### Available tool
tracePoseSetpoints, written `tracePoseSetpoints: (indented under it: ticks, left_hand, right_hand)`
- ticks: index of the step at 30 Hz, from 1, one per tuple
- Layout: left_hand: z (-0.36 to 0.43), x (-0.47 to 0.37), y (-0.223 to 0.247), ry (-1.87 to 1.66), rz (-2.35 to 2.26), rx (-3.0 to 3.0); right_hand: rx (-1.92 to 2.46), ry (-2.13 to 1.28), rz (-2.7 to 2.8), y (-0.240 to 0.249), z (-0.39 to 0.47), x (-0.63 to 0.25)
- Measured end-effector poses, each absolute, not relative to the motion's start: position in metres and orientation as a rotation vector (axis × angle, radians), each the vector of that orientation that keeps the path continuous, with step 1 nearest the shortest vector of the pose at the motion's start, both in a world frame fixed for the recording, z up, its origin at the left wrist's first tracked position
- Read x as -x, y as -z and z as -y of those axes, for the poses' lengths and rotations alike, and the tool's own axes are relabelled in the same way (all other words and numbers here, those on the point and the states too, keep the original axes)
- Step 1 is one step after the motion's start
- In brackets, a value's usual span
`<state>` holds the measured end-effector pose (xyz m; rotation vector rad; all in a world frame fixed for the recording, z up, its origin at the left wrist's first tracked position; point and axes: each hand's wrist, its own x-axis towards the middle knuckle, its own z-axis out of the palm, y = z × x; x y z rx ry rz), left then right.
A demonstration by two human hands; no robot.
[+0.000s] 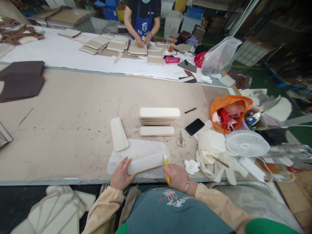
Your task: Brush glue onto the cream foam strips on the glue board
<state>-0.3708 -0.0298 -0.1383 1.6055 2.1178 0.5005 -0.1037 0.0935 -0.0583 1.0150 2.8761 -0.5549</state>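
Fingers (123, 163) of the left hand (120, 175) are resting open and spread against the left end of a pale strip (146, 163), which is lying on a whitish sheet (112, 162) near the close edge of the desk (73, 130). The right hand (176, 175) is gripping a yellow brush (167, 167), its white tip meeting the strip's right end. Fanned strips (118, 133) are partly overlapping the sheet, while two stacks are sitting beyond it, the taller stack (159, 113) behind the lower stack (156, 131). Scissors (181, 141) are lying beside the lower stack, a phone (194, 126) is lying beyond them, and crumpled tissue (191, 166) is resting near the right hand. Opposite, a co-worker (143, 19) is handling beige panels (137, 49).
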Motion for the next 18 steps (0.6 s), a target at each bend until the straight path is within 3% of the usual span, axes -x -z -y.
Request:
tracePoseSetpoints:
  ticks: [3,7,10,13,18]
  left_hand:
    - [0.03,0.372,0.14,-0.51,-2.109,-1.608]
    - [0.029,0.373,0.141,-0.512,-2.102,-1.6]
    - [0.029,0.372,0.141,-0.519,-2.098,-1.592]
    - [0.029,0.371,0.139,-0.525,-2.101,-1.581]
    - [0.029,0.37,0.135,-0.5,-2.114,-1.563]
  right_hand:
    - [-0.749,0.692,-2.922,0.061,-0.089,0.124]
    - [-0.532,1.272,-2.902,0.06,-0.088,0.148]
    - [-0.742,1.703,-2.707,0.064,-0.088,0.157]
    - [-1.031,1.927,-2.465,0.07,-0.094,0.148]
    - [-1.431,1.843,-2.411,0.065,-0.114,0.107]
